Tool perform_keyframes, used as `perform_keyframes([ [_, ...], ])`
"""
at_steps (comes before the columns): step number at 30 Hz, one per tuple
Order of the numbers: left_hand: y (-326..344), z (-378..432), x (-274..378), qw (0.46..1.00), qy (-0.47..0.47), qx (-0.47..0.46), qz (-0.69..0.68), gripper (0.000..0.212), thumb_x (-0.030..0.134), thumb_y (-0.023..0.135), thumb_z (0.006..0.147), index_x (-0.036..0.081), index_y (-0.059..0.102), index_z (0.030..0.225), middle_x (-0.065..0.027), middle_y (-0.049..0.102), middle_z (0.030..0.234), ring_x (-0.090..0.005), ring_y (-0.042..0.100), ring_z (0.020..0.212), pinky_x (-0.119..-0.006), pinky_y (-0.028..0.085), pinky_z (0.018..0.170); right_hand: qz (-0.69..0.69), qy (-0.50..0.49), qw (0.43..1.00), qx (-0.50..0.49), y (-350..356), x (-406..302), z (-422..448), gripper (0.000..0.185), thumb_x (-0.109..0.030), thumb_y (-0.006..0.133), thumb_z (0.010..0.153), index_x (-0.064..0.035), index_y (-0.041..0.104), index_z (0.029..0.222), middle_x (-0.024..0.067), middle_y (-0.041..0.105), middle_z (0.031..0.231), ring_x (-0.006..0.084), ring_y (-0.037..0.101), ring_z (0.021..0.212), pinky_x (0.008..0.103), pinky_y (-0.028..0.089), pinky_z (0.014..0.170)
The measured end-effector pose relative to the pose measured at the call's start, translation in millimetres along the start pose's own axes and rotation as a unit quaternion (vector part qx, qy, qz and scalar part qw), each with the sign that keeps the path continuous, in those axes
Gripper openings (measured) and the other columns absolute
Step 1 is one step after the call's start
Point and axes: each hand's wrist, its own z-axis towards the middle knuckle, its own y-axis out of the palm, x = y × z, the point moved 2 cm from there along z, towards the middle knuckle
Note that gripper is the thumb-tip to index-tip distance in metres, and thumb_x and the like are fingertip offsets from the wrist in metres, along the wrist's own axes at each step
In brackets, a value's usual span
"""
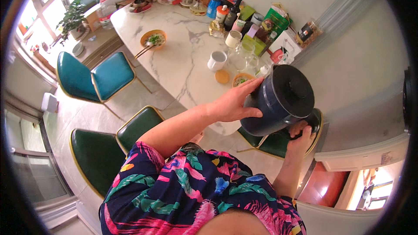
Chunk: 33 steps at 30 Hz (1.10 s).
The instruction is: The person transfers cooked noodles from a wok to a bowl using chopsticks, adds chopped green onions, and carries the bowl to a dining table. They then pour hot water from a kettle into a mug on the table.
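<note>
A dark blue jug with a black lid is tilted in the air over the near right end of the marble-patterned table. My right hand grips its handle. Against the jug's side rests my left hand, thumb and fingers spread around the body. Just beyond the jug is an orange bowl of food topped with chopped greens, partly covered by my left hand and the jug. The jug's spout and contents are out of sight.
A white mug, round wooden lid and glass pitcher stand close by. Another orange bowl with chopsticks lies farther off. Bottles and packages, including a dark bottle, line the wall. Green chairs and a blue chair flank the table.
</note>
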Motion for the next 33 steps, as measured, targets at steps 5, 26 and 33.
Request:
perform_keyframes([
  [5, -39.3, 58.9, -70.5, 0.998, -0.025, -0.049, -0.025, 0.087, 0.021, 0.076, 0.074, 0.000, 0.024, 0.142, -0.0170, 0.033, 0.143, -0.0259, 0.034, 0.132, -0.036, 0.028, 0.108, 0.003, 0.048, 0.998, 0.029, 22.5, 50.3, 58.8, 0.038, -0.034, 0.076, 0.075, -0.0051, 0.051, 0.071, 0.0032, 0.047, 0.054, 0.0138, 0.046, 0.046, 0.0267, 0.036, 0.041],
  [26, -58.3, 137.9, -202.7, 0.966, -0.106, -0.030, -0.234, 0.098, 0.036, 0.074, 0.075, -0.001, 0.015, 0.144, -0.0168, 0.029, 0.146, -0.0243, 0.025, 0.136, -0.035, 0.020, 0.112, -0.127, 0.105, 0.986, 0.014, 40.8, 139.1, 166.3, 0.038, -0.036, 0.063, 0.085, -0.0072, 0.048, 0.065, 0.0013, 0.043, 0.052, 0.0130, 0.044, 0.045, 0.0268, 0.035, 0.044],
  [33, -46.9, 134.0, -219.9, 0.944, -0.155, -0.015, -0.290, 0.097, 0.037, 0.072, 0.078, -0.001, 0.013, 0.145, -0.0167, 0.030, 0.144, -0.0235, 0.027, 0.135, -0.035, 0.021, 0.111, -0.131, 0.170, 0.977, 0.013, 35.7, 140.7, 181.0, 0.026, -0.022, 0.063, 0.087, -0.0067, 0.049, 0.071, 0.0016, 0.047, 0.054, 0.0113, 0.044, 0.045, 0.0265, 0.035, 0.043],
])
